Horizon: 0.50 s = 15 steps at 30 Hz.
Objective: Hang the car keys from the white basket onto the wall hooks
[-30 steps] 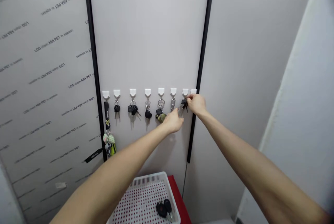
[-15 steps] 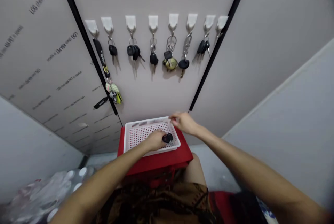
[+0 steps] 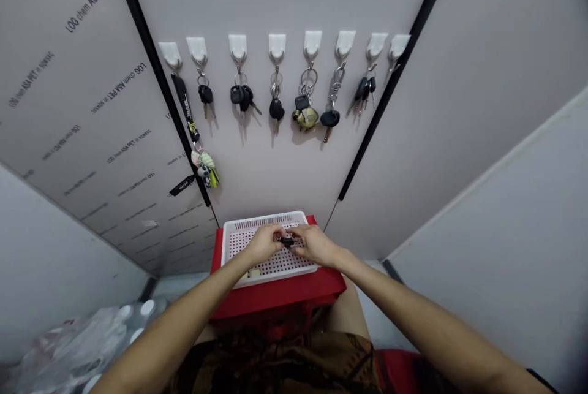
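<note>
My left hand (image 3: 264, 244) and my right hand (image 3: 315, 244) meet over the middle of a white plastic tray (image 3: 264, 220). Between their fingertips is a black car key (image 3: 287, 241), partly hidden by my fingers. Both hands appear closed on it. The tray has a slotted rim and a perforated base with red showing through. Far above my hands, a row of white adhesive hooks (image 3: 312, 42) runs across the wall panel. Several key sets hang from them, including a bunch of black keys (image 3: 362, 90).
The tray sits on a red stool top (image 3: 280, 296). A black lanyard with charms (image 3: 186, 103) hangs from the leftmost hook. Black trim strips (image 3: 367, 130) edge the grey panel. Clear plastic bags and bottles (image 3: 87, 339) lie low at left. Patterned cloth (image 3: 285, 366) covers my lap.
My right hand has moved from the tray's right rim onto the black key, and both hands now meet at it. The view stays tilted down, with little shift since the last frame.
</note>
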Each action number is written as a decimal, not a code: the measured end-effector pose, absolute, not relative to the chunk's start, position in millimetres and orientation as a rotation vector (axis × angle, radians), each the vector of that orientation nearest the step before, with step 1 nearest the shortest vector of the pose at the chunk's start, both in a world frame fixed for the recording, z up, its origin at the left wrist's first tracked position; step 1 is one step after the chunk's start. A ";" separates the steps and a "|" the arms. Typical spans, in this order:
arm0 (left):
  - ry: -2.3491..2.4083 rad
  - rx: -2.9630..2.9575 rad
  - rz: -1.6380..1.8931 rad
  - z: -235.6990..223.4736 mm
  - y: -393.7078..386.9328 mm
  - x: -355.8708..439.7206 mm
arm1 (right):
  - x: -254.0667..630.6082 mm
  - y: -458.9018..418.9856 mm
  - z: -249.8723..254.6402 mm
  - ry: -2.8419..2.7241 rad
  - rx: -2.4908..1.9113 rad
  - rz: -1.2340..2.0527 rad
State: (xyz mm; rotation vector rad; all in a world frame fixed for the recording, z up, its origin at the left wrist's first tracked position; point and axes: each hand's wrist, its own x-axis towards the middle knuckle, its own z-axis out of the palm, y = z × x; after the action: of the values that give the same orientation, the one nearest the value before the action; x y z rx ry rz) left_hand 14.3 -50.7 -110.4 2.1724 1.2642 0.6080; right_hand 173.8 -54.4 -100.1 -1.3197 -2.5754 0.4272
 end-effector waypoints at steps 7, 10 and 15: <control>0.970 2.275 0.802 -80.4 -58.2 16.0 | 175.1 -57.0 -70.0 -2.258 -1.090 0.772; 0.923 2.263 0.836 -69.1 -60.9 20.8 | 173.8 -57.9 -64.7 -2.060 -1.102 0.927; 0.945 2.006 0.969 -50.3 -57.5 28.9 | 180.7 -54.7 -50.0 -1.958 -1.136 0.886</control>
State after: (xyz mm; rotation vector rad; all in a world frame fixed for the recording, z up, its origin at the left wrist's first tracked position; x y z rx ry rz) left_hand 28.9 -57.5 -50.3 2.0060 0.9453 0.9694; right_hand 180.7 -54.7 -50.0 -1.1358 -1.9580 0.8863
